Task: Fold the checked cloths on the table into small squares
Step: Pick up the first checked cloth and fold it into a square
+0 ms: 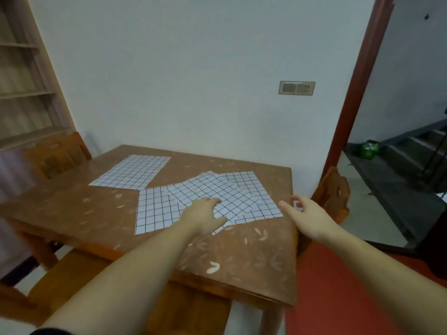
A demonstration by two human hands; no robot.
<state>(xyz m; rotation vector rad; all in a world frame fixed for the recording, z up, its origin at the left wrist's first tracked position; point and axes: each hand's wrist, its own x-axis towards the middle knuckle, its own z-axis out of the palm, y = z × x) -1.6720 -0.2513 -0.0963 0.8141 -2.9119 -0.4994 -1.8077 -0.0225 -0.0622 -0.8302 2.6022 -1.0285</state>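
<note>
Several white cloths with a black check lie overlapping in a loose pile (pixel 217 192) on the right half of the brown wooden table (pixel 84 213). One more checked cloth (pixel 133 172) lies flat and apart at the far left. My left hand (pixel 205 216) rests palm down on the near edge of the pile, fingers spread. My right hand (pixel 304 213) hovers open at the table's right edge, just beside the pile's right corner, holding nothing.
A wooden chair (pixel 55 155) stands at the table's far left, another chair (pixel 336 189) at the right edge. A bench (pixel 72 281) sits below the near side. A wall is behind, with a red door frame (pixel 355 81) and stairs at right.
</note>
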